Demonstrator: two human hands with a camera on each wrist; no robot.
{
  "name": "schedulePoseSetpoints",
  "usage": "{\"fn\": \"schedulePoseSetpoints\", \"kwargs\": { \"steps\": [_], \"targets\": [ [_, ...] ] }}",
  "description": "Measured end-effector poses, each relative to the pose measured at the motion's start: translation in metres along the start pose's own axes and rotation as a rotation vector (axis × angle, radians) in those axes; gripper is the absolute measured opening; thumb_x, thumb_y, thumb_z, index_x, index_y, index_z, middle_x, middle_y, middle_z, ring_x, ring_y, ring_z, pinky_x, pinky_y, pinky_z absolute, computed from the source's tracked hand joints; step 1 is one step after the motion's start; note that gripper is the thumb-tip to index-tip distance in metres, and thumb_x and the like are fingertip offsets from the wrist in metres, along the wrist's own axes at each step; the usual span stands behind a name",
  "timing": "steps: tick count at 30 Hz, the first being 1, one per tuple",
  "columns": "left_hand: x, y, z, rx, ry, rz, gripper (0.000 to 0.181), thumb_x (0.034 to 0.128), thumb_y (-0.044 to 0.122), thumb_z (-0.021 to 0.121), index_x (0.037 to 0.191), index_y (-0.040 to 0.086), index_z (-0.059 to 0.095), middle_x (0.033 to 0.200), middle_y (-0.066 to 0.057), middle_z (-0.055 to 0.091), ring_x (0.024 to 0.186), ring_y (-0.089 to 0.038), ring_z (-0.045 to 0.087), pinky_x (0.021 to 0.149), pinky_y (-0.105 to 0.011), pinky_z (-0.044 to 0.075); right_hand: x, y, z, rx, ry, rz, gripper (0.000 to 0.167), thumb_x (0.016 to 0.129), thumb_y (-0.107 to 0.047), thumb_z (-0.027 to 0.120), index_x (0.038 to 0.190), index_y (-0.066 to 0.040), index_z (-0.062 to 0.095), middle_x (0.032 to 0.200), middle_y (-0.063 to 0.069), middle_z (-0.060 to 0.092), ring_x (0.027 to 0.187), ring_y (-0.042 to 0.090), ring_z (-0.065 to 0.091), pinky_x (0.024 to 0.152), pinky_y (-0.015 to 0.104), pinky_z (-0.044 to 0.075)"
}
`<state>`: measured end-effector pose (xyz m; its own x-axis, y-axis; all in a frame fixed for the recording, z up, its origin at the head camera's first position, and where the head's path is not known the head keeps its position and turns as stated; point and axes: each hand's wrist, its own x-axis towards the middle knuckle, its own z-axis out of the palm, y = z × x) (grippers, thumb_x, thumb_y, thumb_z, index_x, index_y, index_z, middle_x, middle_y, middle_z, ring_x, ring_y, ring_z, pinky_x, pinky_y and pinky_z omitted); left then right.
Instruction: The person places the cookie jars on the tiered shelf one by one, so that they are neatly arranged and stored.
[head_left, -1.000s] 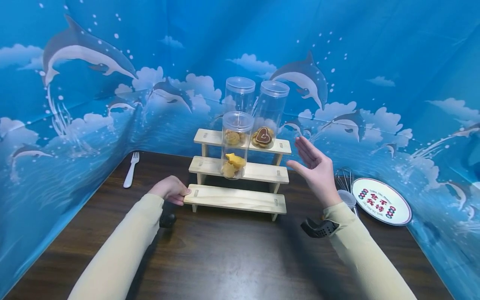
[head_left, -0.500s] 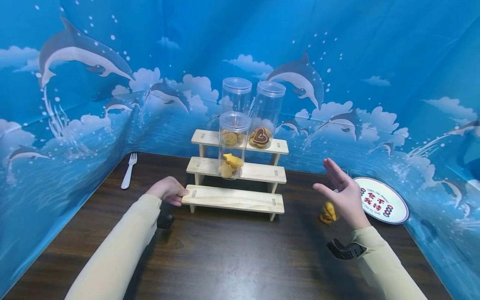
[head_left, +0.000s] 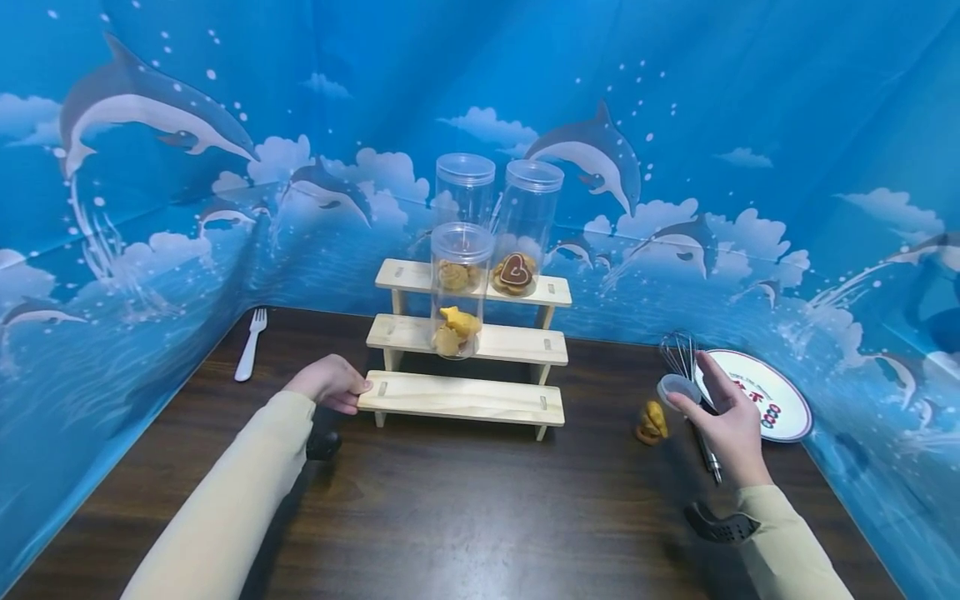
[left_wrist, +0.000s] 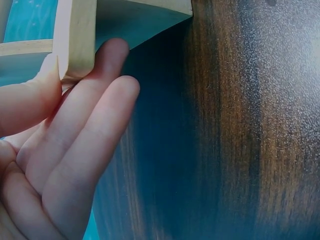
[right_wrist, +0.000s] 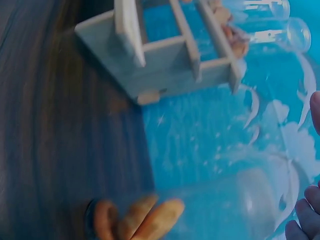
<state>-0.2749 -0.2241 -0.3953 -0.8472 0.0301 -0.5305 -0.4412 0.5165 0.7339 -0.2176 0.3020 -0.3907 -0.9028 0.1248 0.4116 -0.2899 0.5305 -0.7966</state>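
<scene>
My left hand pinches the left end of the lowest step of a three-step wooden stand; the left wrist view shows thumb above and fingers underneath. Two clear lidded jars stand on the top step, the right one with a heart cookie visible. A third jar with yellow cookies is on the middle step. Over at the right, my right hand is spread beside another clear jar with cookies at its bottom. In the right wrist view, fingers appear apart from this jar.
Behind the jar at right lie a whisk and a white plate with red lettering. A white fork lies at the far left of the dark wooden table. A blue dolphin-print cloth hangs behind.
My right hand has moved from beside the stand rightward and down to the jar near the plate. The left hand keeps its pinch on the lowest step.
</scene>
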Motion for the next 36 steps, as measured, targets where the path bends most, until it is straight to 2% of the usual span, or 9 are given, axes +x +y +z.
{"fn": "schedulePoseSetpoints", "kwargs": {
  "steps": [7,14,22,24,26,28,30,32,36],
  "targets": [
    [-0.002,0.0,-0.001,-0.011,-0.008,0.005,0.028,0.0945,0.005,0.056,0.111,-0.017,0.054,0.067,-0.005,0.061,0.056,-0.01,0.061,0.062,-0.028,0.06,-0.003,0.026,-0.002,-0.163,0.001,0.048,0.073,0.083,-0.025,0.075,0.145,-0.011,0.039,0.147,0.011,0.039,0.135,0.014,0.038,0.097,0.0,0.031],
    [-0.002,-0.001,-0.002,-0.016,-0.013,0.018,0.024,0.0949,0.004,0.055,0.108,-0.016,0.054,0.065,-0.004,0.06,0.054,-0.008,0.06,0.061,-0.027,0.06,-0.005,0.039,0.001,-0.114,-0.034,0.165,0.076,0.085,-0.031,0.072,0.146,-0.007,0.034,0.149,0.013,0.035,0.136,0.027,0.035,0.097,0.001,0.031],
    [-0.002,0.001,-0.001,-0.005,-0.015,0.016,0.024,0.0952,0.004,0.054,0.108,-0.016,0.054,0.065,-0.005,0.06,0.054,-0.009,0.06,0.062,-0.027,0.06,-0.006,0.041,0.003,-0.108,-0.037,0.187,0.071,0.086,-0.031,0.071,0.144,-0.006,0.039,0.143,0.016,0.043,0.129,0.034,0.042,0.092,0.003,0.038],
    [-0.003,0.001,-0.001,-0.006,-0.016,0.016,0.023,0.0954,0.004,0.054,0.108,-0.016,0.054,0.065,-0.005,0.06,0.054,-0.009,0.06,0.062,-0.027,0.06,-0.007,0.041,0.003,-0.116,-0.037,0.191,0.069,0.086,-0.032,0.07,0.143,-0.007,0.041,0.139,0.018,0.048,0.125,0.026,0.05,0.087,0.002,0.041],
    [-0.003,0.002,-0.001,-0.01,-0.016,0.014,0.023,0.0954,0.004,0.054,0.107,-0.015,0.055,0.065,-0.005,0.06,0.054,-0.009,0.06,0.062,-0.027,0.06,-0.008,0.042,0.002,-0.116,-0.033,0.191,0.066,0.086,-0.032,0.07,0.141,-0.007,0.044,0.136,0.019,0.051,0.117,0.01,0.056,0.081,0.001,0.043],
    [-0.003,0.002,-0.001,-0.008,-0.017,0.017,0.023,0.0954,0.004,0.054,0.107,-0.016,0.055,0.065,-0.005,0.06,0.055,-0.009,0.06,0.062,-0.028,0.06,-0.009,0.043,0.003,-0.103,-0.027,0.186,0.065,0.086,-0.031,0.07,0.14,-0.006,0.045,0.134,0.02,0.053,0.105,-0.006,0.055,0.077,0.0,0.044],
    [-0.002,0.002,-0.001,-0.012,-0.016,0.015,0.023,0.0953,0.004,0.054,0.107,-0.016,0.055,0.065,-0.005,0.06,0.055,-0.009,0.06,0.062,-0.028,0.06,-0.009,0.043,0.003,-0.084,-0.017,0.18,0.063,0.086,-0.029,0.071,0.139,-0.005,0.046,0.133,0.021,0.053,0.098,-0.015,0.049,0.076,0.0,0.045],
    [-0.002,0.002,0.0,-0.013,-0.015,0.016,0.024,0.0954,0.004,0.054,0.108,-0.016,0.054,0.065,-0.005,0.061,0.055,-0.009,0.06,0.062,-0.028,0.06,-0.009,0.043,0.004,-0.072,-0.007,0.179,0.062,0.086,-0.029,0.071,0.138,-0.004,0.048,0.132,0.022,0.053,0.097,-0.015,0.05,0.076,0.001,0.045],
    [-0.001,0.001,0.0,-0.01,-0.004,0.006,0.025,0.0957,0.005,0.054,0.11,-0.016,0.054,0.065,-0.005,0.061,0.055,-0.009,0.06,0.062,-0.028,0.06,-0.007,0.043,0.006,-0.081,0.011,0.196,0.062,0.085,-0.031,0.072,0.137,-0.006,0.05,0.132,0.02,0.054,0.108,0.0,0.057,0.077,0.002,0.045]
  ]
}}
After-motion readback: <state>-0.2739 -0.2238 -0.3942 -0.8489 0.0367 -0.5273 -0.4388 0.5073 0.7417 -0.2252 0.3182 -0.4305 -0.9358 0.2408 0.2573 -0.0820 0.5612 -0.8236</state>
